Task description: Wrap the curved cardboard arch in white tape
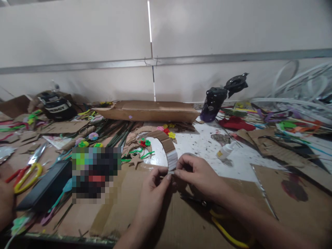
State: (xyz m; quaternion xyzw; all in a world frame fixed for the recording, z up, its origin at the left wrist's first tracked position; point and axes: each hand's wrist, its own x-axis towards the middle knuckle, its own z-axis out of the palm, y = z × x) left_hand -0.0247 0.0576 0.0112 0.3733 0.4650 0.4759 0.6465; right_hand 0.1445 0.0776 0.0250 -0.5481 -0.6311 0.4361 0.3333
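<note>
My left hand (pixel 153 193) and my right hand (pixel 197 176) meet at the lower end of a curved cardboard arch (pixel 163 141), pinching it between fingers and thumbs. That end is wrapped in white paper (pixel 171 160). The arch's upper end rests among felt flowers and a star-shaped cardboard cutout (pixel 136 160). Below my right wrist lie pliers with yellow handles (pixel 228 231), untouched. Under both hands is a cardboard sheet (pixel 129 193).
Yellow-handled scissors (pixel 28 176) and a black phone (pixel 44 185) lie left. A blurred patch (pixel 95 174) hides part of the bench. Behind are a cardboard trough (pixel 147 111), a black bottle (pixel 214 103) and a white glue bottle (pixel 225 150). Another person's hand (pixel 5 204) shows at the left edge.
</note>
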